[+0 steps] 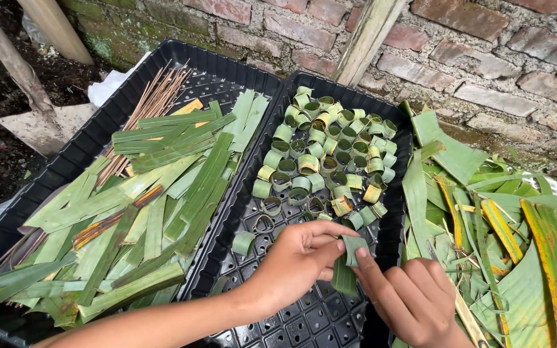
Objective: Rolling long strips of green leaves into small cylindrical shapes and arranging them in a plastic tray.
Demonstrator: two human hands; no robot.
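Leaf strip (pixel 346 267), green and half curled, sits pinched between both hands above the right black tray (pixel 304 316). Left hand (pixel 294 261) fingers clamp the loop; right hand (pixel 414 299) fingers press its overlapping end. Rolling snugly, matching the finished leaf rings (pixel 323 154), would likely serve best.

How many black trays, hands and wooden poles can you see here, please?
Black trays: 2, the left tray and the right tray
Hands: 2, left hand, right hand
Wooden poles: 3
Total: 7
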